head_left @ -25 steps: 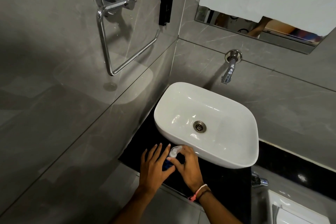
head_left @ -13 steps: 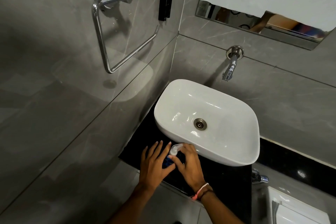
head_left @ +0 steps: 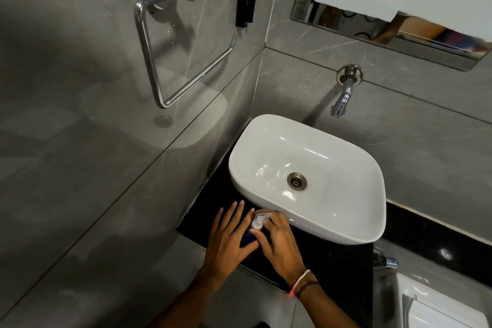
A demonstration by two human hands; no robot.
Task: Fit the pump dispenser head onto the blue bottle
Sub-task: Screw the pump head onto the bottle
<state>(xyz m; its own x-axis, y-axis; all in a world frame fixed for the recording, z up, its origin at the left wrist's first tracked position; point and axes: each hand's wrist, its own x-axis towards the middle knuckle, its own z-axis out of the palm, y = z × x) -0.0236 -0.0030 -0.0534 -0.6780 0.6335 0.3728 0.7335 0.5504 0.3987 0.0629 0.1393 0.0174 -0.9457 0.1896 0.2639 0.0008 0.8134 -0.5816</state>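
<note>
A blue bottle (head_left: 248,237) stands on the black counter (head_left: 332,266) just in front of the white basin, mostly hidden between my hands. A clear white pump dispenser head (head_left: 258,220) sits on top of the bottle, its nozzle pointing right. My left hand (head_left: 228,241) wraps the bottle from the left, with its fingers spread upward. My right hand (head_left: 279,242) is at the pump's collar, fingers curled round it. Whether the head is seated fully I cannot tell.
A white basin (head_left: 306,157) with a metal drain (head_left: 296,180) takes up most of the counter. A chrome tap (head_left: 343,93) juts from the grey wall above it. A chrome towel ring (head_left: 170,42) hangs on the left wall. A mirror edge (head_left: 346,24) is top right.
Both hands stay on the bottle and pump. The pump head looks slightly turned and the fingers of my right hand have shifted round its collar; the view has drifted a little.
</note>
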